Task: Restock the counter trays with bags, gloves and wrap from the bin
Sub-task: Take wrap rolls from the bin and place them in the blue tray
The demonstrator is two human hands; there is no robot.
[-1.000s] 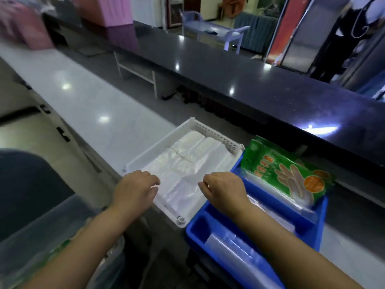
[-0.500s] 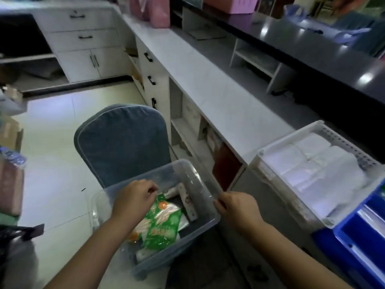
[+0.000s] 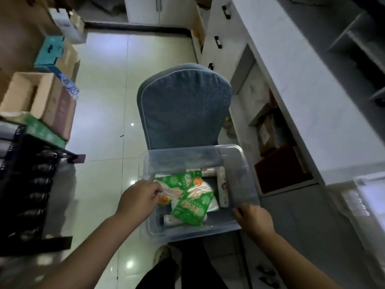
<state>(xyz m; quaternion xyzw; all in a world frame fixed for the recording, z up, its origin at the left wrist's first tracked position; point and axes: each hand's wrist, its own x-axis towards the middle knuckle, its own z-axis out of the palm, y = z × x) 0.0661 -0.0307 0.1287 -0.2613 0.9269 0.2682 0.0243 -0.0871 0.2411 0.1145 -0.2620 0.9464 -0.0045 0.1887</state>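
Clear plastic bin [image 3: 239, 163], glossy green glove pkts [image 3: 190, 207], blue cloth chair [image 3: 184, 107], shiny tile floor [image 3: 104, 101].

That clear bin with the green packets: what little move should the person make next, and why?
Probably close the left hand on the nearer green glove packet and lift it out. Its fingers already reach over the edge of the clear bin at that packet, while the right hand rests at the bin's near corner, seemingly steadying it.

light: dim, overhead
glare: small lamp spots on glossy floor tiles [image 3: 104, 113]
blur: soft overall, smeared toward right and bottom edges
distortion: wide-angle, white counter [image 3: 308, 101] edge bows
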